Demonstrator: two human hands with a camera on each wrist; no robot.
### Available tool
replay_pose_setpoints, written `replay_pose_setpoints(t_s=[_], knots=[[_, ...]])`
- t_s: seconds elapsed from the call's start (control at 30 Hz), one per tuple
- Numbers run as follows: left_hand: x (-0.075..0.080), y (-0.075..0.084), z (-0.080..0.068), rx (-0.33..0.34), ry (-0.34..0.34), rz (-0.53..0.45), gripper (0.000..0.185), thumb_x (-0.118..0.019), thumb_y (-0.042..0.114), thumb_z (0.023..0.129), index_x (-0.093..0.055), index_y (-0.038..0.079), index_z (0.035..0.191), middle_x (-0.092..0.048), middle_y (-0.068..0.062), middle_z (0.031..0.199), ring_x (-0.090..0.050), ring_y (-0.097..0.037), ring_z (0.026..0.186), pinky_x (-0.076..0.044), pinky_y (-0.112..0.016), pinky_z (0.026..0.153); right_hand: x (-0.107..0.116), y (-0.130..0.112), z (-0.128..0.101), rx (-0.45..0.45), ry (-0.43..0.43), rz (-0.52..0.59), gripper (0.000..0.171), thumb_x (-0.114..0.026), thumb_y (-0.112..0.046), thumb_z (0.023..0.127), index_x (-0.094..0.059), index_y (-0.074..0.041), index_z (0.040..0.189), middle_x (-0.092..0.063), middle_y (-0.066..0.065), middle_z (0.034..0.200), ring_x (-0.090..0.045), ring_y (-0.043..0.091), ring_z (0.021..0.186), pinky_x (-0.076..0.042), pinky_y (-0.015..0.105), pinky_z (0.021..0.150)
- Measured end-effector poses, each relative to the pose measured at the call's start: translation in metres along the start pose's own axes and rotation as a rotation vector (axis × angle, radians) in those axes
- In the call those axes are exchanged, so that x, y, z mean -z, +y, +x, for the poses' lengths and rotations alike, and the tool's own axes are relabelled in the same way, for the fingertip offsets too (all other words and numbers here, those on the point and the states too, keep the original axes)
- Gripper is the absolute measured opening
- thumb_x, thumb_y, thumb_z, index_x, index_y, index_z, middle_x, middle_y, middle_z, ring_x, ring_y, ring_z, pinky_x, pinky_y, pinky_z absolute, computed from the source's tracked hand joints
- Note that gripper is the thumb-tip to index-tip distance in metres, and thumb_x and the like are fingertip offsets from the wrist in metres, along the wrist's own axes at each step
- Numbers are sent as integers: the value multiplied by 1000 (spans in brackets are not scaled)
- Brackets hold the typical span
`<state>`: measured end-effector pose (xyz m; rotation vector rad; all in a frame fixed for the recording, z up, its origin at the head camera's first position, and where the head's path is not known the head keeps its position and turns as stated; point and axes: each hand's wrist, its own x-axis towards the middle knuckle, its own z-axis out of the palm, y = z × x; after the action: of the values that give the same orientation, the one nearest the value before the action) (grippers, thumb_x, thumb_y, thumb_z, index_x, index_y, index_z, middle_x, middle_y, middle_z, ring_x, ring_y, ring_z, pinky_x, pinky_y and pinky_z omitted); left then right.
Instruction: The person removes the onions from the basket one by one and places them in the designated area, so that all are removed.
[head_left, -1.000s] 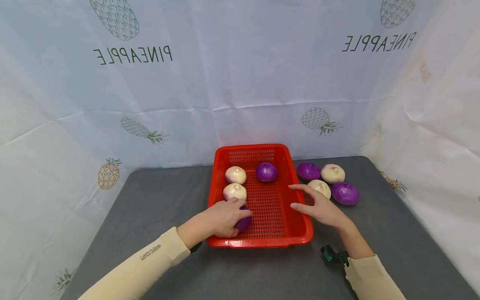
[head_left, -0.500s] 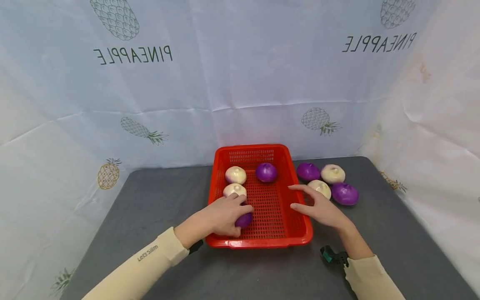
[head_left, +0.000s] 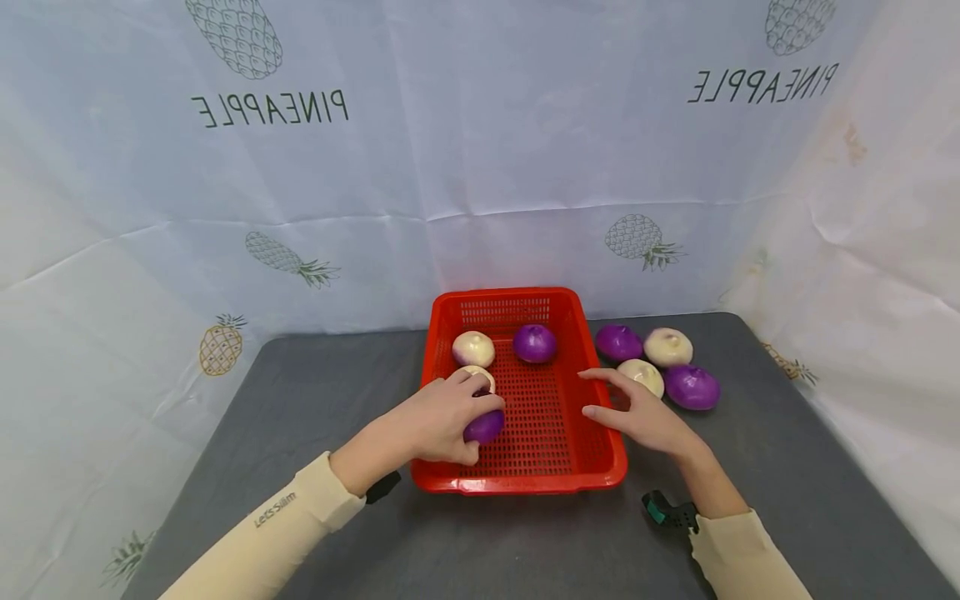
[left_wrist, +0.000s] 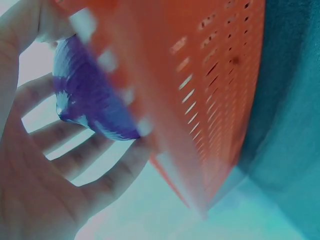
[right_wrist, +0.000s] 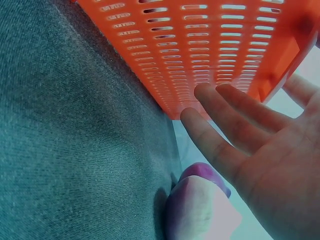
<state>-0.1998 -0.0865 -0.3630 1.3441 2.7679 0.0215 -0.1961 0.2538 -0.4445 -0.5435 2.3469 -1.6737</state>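
Head view: a red perforated basket [head_left: 517, 483] stands on a dark grey table [head_left: 330, 400] before a pale cloth [head_left: 487, 158] printed with pineapples. The left hand [head_left: 438, 418] clasps a purple bulb [head_left: 484, 427] between thumb and fingers at the basket's front left. Just behind the hand, a partly hidden cream bulb [head_left: 481, 373] sits in the basket; beyond it are a second cream bulb [head_left: 474, 349] and, to the right, another purple bulb [head_left: 535, 343]. The right hand [head_left: 641, 412] has its thumb and fingers spread apart at the basket's right rim, holding nothing. Beside it on the table, two purple and two cream bulbs [head_left: 669, 347] form a close cluster.

Left wrist view: the fingers and thumb curve about the held bulb; the blurred basket wall covers part of it. Colours appear shifted.

Right wrist view: the fingers extend, slightly separated, near the basket's slotted outer wall; whether they touch it cannot be told. Below them lies a pale bulb with a purple flank, a purple one behind.
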Motion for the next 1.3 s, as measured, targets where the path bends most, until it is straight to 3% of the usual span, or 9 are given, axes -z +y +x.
replay_pose_setpoints(t_s=[0.43,0.9,1.3], knots=[[25,-11,-18,-22,156,11,52,-75,25,73,-62,23,123,-56,-3,120,-53,-24,105,-55,-35,73,-2,-3,0,-4,3,7,60,-70,-22,96,-43,-5,147,-49,25,139,-60,41,114,-62,40,77],[46,-32,-34,69,258,-22,54,-75,22,73,-65,19,126,-58,-4,117,-52,-25,107,-53,-35,73,-2,-1,0,4,13,-3,58,-70,-21,96,-44,-3,145,-50,26,137,-63,34,111,-62,41,78],[45,-58,-41,196,266,-34,54,-74,25,76,-65,15,129,-57,-9,126,-52,-29,109,-56,-42,78,-1,0,0,-11,12,-1,57,-70,-21,96,-45,-5,144,-50,25,137,-63,35,111,-62,41,78]])
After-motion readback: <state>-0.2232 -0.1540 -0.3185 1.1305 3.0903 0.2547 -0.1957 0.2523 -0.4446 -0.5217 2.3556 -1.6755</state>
